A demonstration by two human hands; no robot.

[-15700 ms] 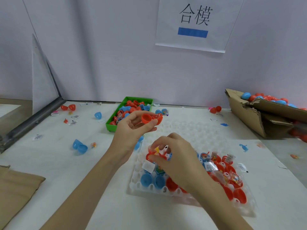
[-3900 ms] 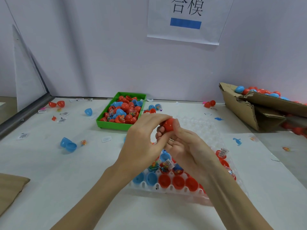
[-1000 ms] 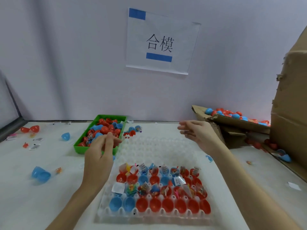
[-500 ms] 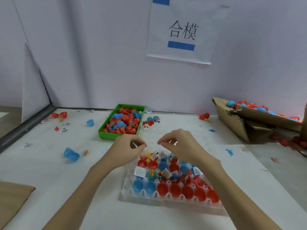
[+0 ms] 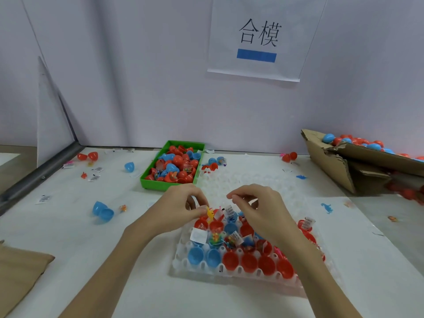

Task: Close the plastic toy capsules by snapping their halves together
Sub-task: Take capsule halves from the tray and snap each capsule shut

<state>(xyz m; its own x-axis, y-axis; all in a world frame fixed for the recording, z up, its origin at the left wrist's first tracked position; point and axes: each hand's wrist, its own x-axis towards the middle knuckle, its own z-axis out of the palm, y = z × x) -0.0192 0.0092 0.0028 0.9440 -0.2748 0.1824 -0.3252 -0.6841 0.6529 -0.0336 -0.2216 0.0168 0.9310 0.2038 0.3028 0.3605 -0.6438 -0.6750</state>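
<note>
While curled, both hands (image 5: 220, 210) hover over tray (image 5: 183, 265).

A white sign (image 5: 261, 40) with black characters and a blue bar hangs on the back wall (image 5: 137, 76). Small barcode labels (image 5: 94, 178) lie scattered near the bench's (image 5: 68, 226) left edge. Brown paper (image 5: 16, 271) covers its front left corner.
</note>
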